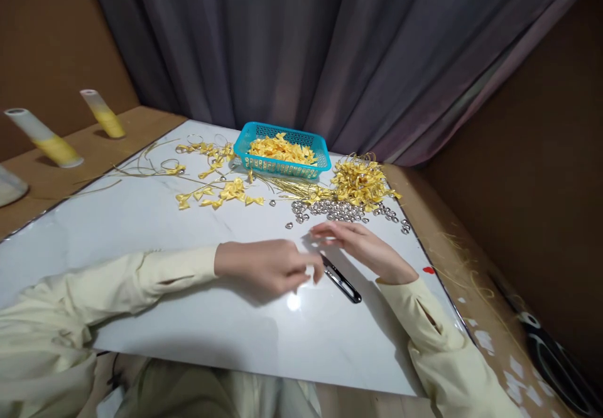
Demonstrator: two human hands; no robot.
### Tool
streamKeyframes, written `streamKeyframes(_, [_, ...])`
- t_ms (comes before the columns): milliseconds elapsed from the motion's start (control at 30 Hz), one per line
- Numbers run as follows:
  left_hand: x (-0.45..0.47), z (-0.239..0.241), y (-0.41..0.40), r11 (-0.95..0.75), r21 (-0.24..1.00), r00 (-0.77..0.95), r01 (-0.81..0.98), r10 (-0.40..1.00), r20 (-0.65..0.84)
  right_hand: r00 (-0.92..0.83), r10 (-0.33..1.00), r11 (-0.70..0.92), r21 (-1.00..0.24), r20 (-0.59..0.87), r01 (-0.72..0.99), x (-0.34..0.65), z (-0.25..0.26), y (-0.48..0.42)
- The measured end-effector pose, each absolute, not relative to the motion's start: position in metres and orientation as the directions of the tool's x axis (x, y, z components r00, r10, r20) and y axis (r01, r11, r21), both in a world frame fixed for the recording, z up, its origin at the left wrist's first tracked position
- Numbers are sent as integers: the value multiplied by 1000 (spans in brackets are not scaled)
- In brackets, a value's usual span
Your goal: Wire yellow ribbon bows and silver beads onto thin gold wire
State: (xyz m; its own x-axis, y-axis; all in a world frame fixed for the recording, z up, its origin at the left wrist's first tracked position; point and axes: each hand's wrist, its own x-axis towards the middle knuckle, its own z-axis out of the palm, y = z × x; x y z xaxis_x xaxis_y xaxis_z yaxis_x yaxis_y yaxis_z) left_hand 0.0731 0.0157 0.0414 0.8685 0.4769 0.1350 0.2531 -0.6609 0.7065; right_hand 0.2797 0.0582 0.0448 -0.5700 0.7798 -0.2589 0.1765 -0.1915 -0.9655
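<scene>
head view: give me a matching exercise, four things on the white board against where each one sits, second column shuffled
Things:
1. turquoise plastic basket
2. black-handled thread snips
3. small silver metal bells
4. yellow-tipped cardboard tubes

Places:
A. on the brown ledge at far left
B. between the two hands
C. at the back by the grey curtain, holding yellow bows
D. scattered just beyond the right hand

Pairs: 1-C, 2-B, 3-D, 4-A

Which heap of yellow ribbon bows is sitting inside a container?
The heap in the blue basket at the table's far edge; the other yellow bows lie loose on the white tabletop.
</scene>
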Motion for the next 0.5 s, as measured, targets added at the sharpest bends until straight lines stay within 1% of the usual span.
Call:
streamKeyframes(33, [76, 43, 7, -829, 514, 925, 221, 345, 159, -629, 712, -290, -946, -313, 143, 273, 46, 53])
streamKeyframes(67, [78, 42, 0, -934, 313, 959, 171, 231, 166, -694, 598, -415, -896, -401, 160, 267, 47, 47])
streamKeyframes(100, [81, 40, -8, -983, 131, 973, 128, 150, 178, -718, 507, -516, -835, -477, 190, 260, 47, 40])
streamKeyframes(133, [82, 37, -14, -996, -12, 976, 90, 85, 200, -713, 450, -583, -782, -537, 221, 253, 47, 33])
streamKeyframes(167, [84, 34, -20, -992, -105, 976, 65, 41, 214, -691, 430, -618, -748, -581, 244, 247, 47, 26])
streamKeyframes(233, [84, 29, -28, -978, -201, 970, 50, 0, 242, -663, 414, -636, -719, -624, 280, 238, 45, 15])
streamKeyframes(333, [82, 26, -34, -957, -280, 962, 69, -11, 274, -669, 426, -638, -727, -609, 255, 231, 41, 7])
streamKeyframes(400, [82, 26, -36, -943, -321, 959, 83, -12, 283, -696, 445, -656, -734, -563, 174, 229, 41, 5])
streamKeyframes(500, [83, 25, -37, -927, -363, 961, 93, -13, 278, -706, 509, -678, -735, -492, 23, 229, 44, 6])
